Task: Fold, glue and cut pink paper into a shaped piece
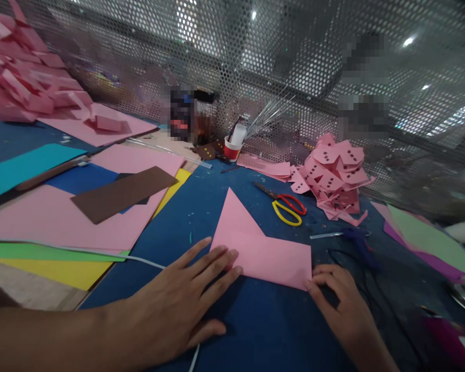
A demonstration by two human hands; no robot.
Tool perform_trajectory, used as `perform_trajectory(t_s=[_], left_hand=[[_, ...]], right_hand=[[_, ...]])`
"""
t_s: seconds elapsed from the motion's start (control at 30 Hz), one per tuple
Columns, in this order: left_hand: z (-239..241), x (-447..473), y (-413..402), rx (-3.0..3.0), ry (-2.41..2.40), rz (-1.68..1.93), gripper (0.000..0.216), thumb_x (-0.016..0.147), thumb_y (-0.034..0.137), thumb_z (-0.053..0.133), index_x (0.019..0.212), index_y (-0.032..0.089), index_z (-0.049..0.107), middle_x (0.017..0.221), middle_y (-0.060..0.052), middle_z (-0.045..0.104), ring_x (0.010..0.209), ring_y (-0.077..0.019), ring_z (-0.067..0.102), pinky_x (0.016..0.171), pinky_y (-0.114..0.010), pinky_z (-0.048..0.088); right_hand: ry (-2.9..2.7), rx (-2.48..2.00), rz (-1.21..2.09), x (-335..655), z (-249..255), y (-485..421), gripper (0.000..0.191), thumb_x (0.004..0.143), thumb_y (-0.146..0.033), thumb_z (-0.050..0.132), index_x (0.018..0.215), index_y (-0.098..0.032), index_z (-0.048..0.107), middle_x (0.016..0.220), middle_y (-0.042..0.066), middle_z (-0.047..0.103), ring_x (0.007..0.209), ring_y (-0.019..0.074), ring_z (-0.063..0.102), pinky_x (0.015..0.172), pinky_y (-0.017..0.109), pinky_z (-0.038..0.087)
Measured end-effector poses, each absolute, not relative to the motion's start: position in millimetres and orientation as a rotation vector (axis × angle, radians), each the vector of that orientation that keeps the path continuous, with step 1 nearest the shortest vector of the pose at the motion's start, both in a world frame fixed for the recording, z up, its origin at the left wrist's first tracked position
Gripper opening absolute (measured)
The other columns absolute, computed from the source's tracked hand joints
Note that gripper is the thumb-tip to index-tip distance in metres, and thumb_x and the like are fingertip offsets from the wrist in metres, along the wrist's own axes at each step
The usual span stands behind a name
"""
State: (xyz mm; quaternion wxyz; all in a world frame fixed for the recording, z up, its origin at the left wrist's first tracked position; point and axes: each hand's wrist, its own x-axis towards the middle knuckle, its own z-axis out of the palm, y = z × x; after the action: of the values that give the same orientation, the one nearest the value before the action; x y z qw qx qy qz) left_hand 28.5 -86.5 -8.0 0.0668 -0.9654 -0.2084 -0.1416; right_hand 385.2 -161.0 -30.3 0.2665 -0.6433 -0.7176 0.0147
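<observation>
A folded sheet of pink paper (271, 256) lies on the blue tabletop, with one pointed flap standing out toward the far side. My left hand (189, 294) rests flat on its left end, fingers stretched out and thumb apart. At the lower right corner, my right hand (339, 297) pinches the paper between thumb and fingertips. Just beyond the sheet are scissors (288, 211) with one red and one yellow handle loop. To the right of them is a pile of pink paper pieces (335, 173) with small dark squares on them.
Coloured sheets (62, 217) and a brown strip (124, 194) lie at the left, a pink paper heap (27, 77) behind. A red-and-white cup (232, 150) stands near the perforated metal panel (271, 57). A dark blue glue gun (360, 245) with its cord lies right. A white cord (143, 260) runs under my left arm.
</observation>
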Motion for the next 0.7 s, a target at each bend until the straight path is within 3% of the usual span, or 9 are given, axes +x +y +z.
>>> perform_trajectory(t_s=[0.13,0.47,0.7], left_hand=[[-8.2,28.7,-86.7,-2.913,-0.642,-0.423,0.073,0.099,0.062,0.046,0.155,0.016,0.039,0.157,-0.015,0.045,0.143,-0.0303,0.045,0.127,-0.048,0.003],[-9.7,27.1,-87.1,-2.875,-0.635,-0.381,0.072,0.099,0.063,0.045,0.154,0.016,0.041,0.156,-0.014,0.046,0.141,-0.0308,0.048,0.125,-0.048,-0.012],[-8.4,28.6,-88.4,-2.857,-0.656,-0.404,0.07,0.099,0.063,0.046,0.152,0.018,0.044,0.154,-0.012,0.049,0.139,-0.0298,0.049,0.125,-0.047,-0.011]], right_hand=[[-1.925,-1.745,0.041,385.7,-31.1,-161.5,0.019,0.096,-0.038,0.062,0.084,-0.025,0.066,0.099,0.006,0.064,0.099,0.025,0.06,0.091,0.041,0.044],[-1.905,-1.784,0.058,385.5,-31.3,-159.4,0.023,0.095,-0.042,0.062,0.081,-0.025,0.066,0.098,0.006,0.065,0.099,0.0254,0.06,0.094,0.042,0.044],[-1.899,-1.794,0.047,386.5,-33.3,-158.7,0.024,0.094,-0.044,0.063,0.08,-0.025,0.067,0.098,0.006,0.066,0.099,0.026,0.061,0.094,0.042,0.044]])
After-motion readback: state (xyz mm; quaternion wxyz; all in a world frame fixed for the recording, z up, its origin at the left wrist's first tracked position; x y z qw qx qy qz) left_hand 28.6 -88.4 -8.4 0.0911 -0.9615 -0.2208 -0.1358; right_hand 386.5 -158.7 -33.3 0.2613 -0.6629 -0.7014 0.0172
